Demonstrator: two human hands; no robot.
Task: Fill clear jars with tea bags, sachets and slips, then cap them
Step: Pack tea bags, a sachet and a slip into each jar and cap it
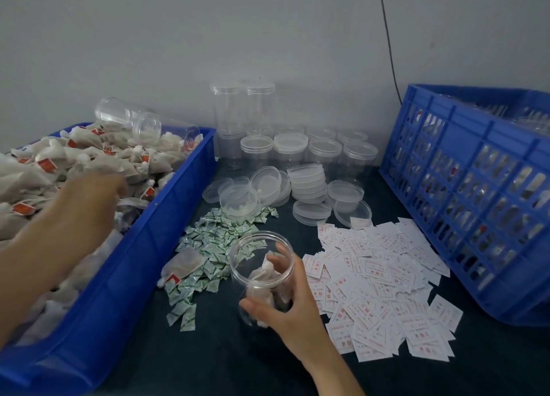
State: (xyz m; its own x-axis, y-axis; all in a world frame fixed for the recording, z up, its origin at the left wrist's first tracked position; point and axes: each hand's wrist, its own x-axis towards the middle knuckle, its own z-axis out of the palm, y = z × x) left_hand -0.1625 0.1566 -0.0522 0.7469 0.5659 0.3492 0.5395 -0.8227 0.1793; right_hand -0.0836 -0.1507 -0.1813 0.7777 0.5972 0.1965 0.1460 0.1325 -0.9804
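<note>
My right hand grips a clear open jar tilted toward me over the dark table; a few tea bags lie inside it. My left hand reaches into the blue tray heaped with white tea bags with red tags; it is blurred and its fingers are down among the bags, so its grasp is unclear. Green-and-white sachets lie in a pile between tray and jar. White slips with red print spread to the right of the jar.
Empty clear jars, some capped and stacked, stand by the back wall. Loose clear lids lie in front of them. A blue slatted crate holding filled jars stands at the right. Two empty jars lie on the tea bags at the tray's far end.
</note>
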